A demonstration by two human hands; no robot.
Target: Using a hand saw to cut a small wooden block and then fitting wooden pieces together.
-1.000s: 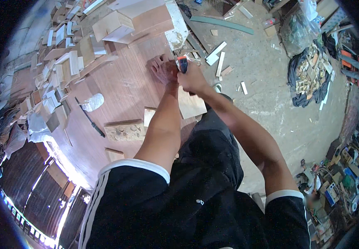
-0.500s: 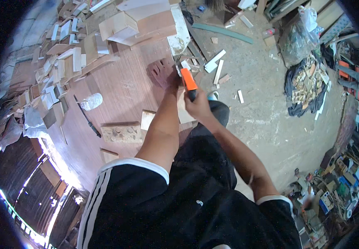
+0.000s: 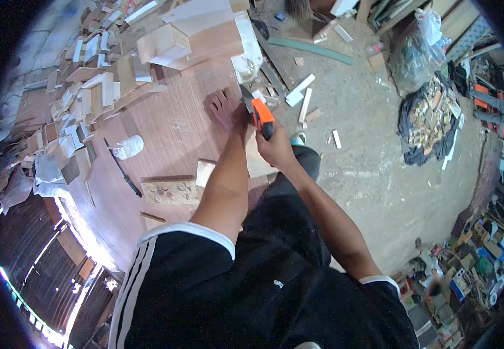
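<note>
My right hand (image 3: 275, 146) is closed around the black grip of a hand saw (image 3: 262, 110) with an orange handle. The saw's dark blade shows only in part and lies at the right edge of a wood-grain panel (image 3: 173, 125). Flat on that panel, just left of the saw, rests my left hand (image 3: 227, 110) with its fingers spread. My left wrist is close beside the saw handle. A pale board (image 3: 258, 160) sits under and behind my right hand, partly hidden by it.
Small wooden pieces (image 3: 103, 90) crowd the panel's far left, with a wooden box (image 3: 164, 45) at the back. A long thin dark tool (image 3: 123, 168), a clear plastic cup (image 3: 128, 147) and a worn block (image 3: 170, 191) lie nearer. White offcuts (image 3: 304, 104) and a scrap-filled sack (image 3: 432, 119) are on the floor.
The saw and my right hand have shifted slightly, and a little more of the blade shows by the panel edge. My left hand stays flat on the panel.
</note>
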